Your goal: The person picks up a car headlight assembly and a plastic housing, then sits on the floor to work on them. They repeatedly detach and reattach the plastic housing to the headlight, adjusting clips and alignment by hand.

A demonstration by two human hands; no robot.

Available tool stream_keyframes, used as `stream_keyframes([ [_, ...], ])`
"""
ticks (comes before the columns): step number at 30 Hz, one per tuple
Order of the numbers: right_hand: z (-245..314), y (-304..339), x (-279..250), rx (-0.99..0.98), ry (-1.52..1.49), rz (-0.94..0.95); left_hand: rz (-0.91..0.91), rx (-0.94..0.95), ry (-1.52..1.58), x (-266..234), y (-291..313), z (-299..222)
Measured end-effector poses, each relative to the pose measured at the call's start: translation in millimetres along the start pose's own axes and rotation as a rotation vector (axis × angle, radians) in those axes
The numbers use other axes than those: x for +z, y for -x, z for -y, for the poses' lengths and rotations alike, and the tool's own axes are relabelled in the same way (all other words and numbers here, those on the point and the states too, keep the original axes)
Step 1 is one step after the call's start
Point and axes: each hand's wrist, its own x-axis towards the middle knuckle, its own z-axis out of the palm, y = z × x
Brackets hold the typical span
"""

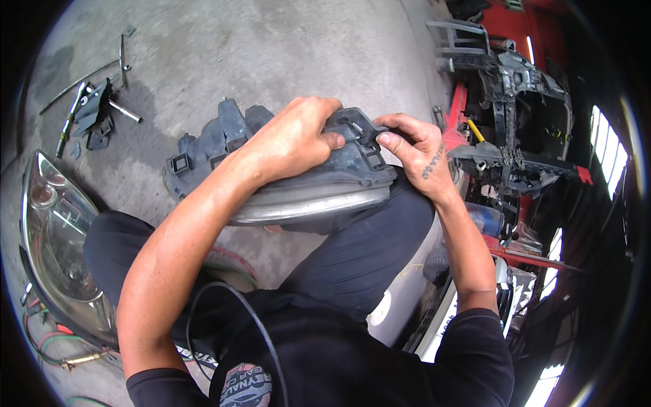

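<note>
A car headlight unit (291,180) with a dark grey plastic housing and a clear lens lies lens-down across my knee. My left hand (295,139) grips the top of the housing from above. My right hand (413,152) pinches a small dark tab at the unit's right rear corner, thumb and fingers closed on it. Both forearms come up from the lower edge. My dark trousers (366,251) are under the unit.
A second headlight (57,237) lies on the concrete floor (237,47) at left. Loose metal rods and brackets (91,112) lie at the upper left. A red car with its front stripped (515,115) stands at right. Coloured hoses (41,339) run at the lower left.
</note>
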Motion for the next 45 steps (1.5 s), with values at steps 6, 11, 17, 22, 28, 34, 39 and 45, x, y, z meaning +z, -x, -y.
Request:
stream_keyframes([
  [6,3.3,3.2,2.1,0.048,0.005,0.006,0.003,0.001,-0.001,1.0,2.7,3.2],
  [11,2.9,1.2,1.4,0.04,-0.047,-0.002,0.0,0.048,0.023,1.7,3.7,10.2],
  [17,3.0,-0.3,2.5,0.005,-0.066,-0.025,-0.007,0.016,-0.046,0.6,2.9,6.3],
  [22,6.7,2.0,0.2,0.078,-0.032,0.015,-0.008,-0.015,0.037,3.1,3.3,6.0],
  [28,-2.0,-0.7,-4.1,0.041,-0.088,0.049,0.026,-0.017,-0.008,1.4,2.4,4.3],
  [34,-9.8,-9.3,-6.2,-0.002,-0.184,0.059,0.052,-0.088,-0.024,-2.4,1.0,-2.7],
  [39,-16.4,-7.3,-7.1,0.024,-0.265,0.081,0.074,-0.113,-0.065,0.5,-2.8,-3.3],
  [45,-20.2,-5.8,-4.4,-0.008,-0.257,0.104,0.062,-0.134,-0.033,1.9,-0.4,-2.5],
])
